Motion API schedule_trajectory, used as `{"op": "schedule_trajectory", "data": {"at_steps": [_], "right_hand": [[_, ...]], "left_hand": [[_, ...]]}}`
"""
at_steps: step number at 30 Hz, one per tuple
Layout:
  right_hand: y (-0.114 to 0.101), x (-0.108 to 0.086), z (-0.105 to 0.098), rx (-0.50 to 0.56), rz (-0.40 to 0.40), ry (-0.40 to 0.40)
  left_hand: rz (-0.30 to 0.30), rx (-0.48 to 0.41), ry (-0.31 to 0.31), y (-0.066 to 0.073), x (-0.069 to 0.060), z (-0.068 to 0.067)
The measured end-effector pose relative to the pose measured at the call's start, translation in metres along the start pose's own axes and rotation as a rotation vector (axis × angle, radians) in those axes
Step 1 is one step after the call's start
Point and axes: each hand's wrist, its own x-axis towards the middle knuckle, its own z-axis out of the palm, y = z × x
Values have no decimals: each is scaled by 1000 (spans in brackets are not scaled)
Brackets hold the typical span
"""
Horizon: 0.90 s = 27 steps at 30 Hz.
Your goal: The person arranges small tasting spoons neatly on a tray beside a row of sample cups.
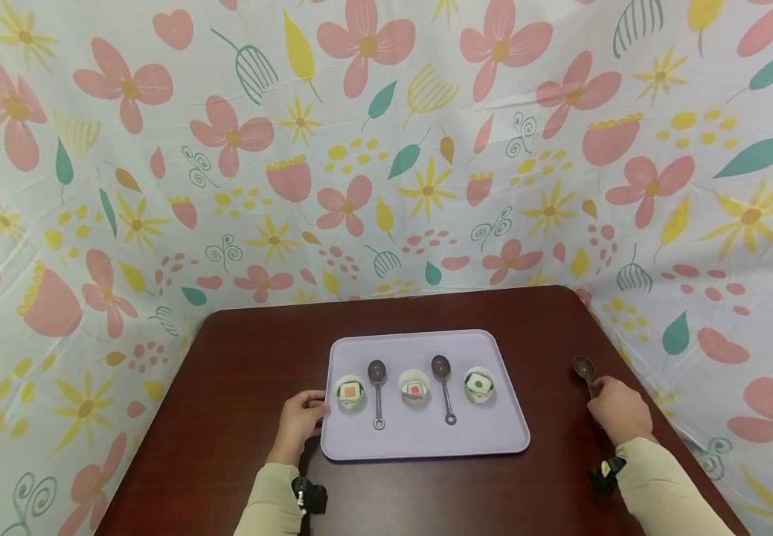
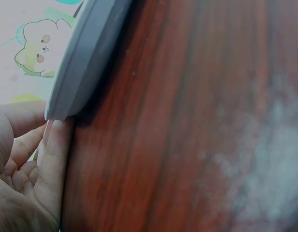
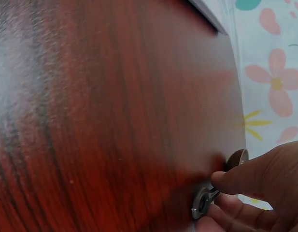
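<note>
A pale lavender tray (image 1: 426, 439) lies on the dark wood table. On it are two brown spoons, a left spoon (image 1: 376, 371) and a right spoon (image 1: 441, 366), between three small cups: the left cup (image 1: 350, 402), middle cup (image 1: 414, 398) and right cup (image 1: 479, 394). Each cup holds a whitish square piece with a coloured mark. My left hand (image 1: 300, 423) grips the tray's left rim, its thumb and fingers at the edge in the left wrist view. Right of the tray, my right hand (image 1: 620, 409) pinches a third spoon (image 1: 584, 367) by its ring-ended handle.
The reddish-brown table (image 1: 259, 350) reaches to a flower-printed cloth (image 1: 346, 201) that hangs behind it and along both sides. Its right edge runs close beside my right hand. Each wrist wears a small black device.
</note>
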Motion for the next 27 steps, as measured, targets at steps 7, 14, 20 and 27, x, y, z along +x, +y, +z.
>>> {"op": "schedule_trajectory", "data": {"at_steps": [7,14,20,27], "right_hand": [[7,-1,5,0,-8,19],[11,0,12,0,-30,41],[-1,0,14,10,-95,90],[-23,-2,15,4,-136,101]], "left_hand": [[1,7,-10,-2,0,3],[7,20,-4,-1,-1,2],[17,14,-4,2,0,0],[6,14,0,2,-1,0]]}}
